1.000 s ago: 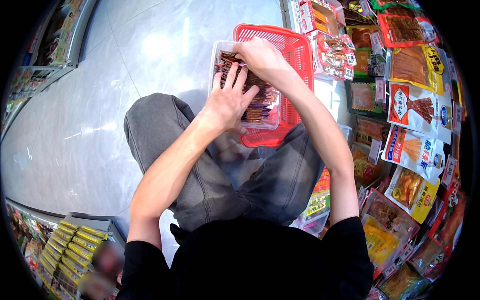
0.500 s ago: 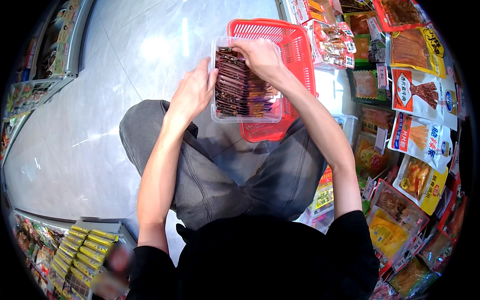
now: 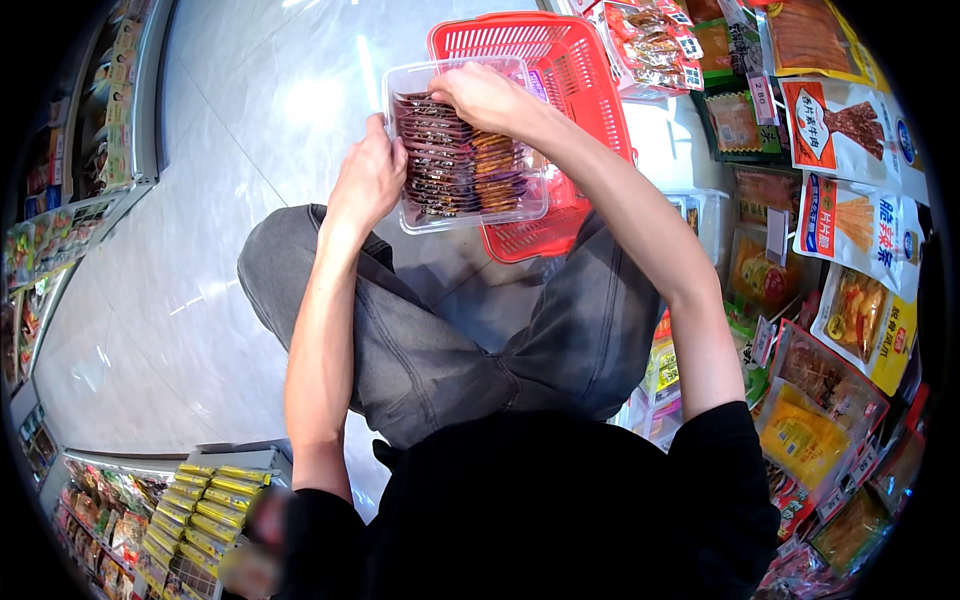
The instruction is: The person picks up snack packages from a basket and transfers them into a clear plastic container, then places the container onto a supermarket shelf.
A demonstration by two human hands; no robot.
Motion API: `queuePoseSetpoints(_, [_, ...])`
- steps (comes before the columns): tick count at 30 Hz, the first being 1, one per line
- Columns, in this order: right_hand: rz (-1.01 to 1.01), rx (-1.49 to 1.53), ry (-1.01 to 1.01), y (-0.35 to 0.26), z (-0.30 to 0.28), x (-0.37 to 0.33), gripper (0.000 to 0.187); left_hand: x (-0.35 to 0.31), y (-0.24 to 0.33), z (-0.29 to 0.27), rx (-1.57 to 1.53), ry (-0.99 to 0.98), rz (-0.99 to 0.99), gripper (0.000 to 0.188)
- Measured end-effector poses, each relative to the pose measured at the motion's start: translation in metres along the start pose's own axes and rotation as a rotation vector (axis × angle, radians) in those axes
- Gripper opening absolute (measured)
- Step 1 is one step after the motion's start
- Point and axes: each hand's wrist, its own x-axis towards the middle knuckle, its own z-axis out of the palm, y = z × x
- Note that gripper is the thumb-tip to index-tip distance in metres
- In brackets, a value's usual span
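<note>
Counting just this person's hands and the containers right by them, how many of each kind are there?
Bare hands: 2, the left hand and the right hand
Clear plastic box: 1
Red basket: 1
Total: 4
The packets in the box overlap too much to count.

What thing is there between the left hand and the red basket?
In the head view, the clear plastic container of small packets lies between the left hand and the red basket, overlapping part of it.

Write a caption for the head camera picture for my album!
Left hand against a clear tub, right hand at the packets, red basket behind.
</note>
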Motion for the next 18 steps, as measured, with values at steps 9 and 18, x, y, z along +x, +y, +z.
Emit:
queuePoseSetpoints(9, [0.045,-0.084,-0.033,-0.023,-0.016,-0.018,0.043,0.011,-0.004,-0.006,-0.085,-0.025,-0.015,0.051])
queuePoseSetpoints(18, [0.454,0.552,0.883,0.086,-0.027,-0.07,0.017,0.039,0.028,-0.034,-0.055,-0.284,0.007,0.058])
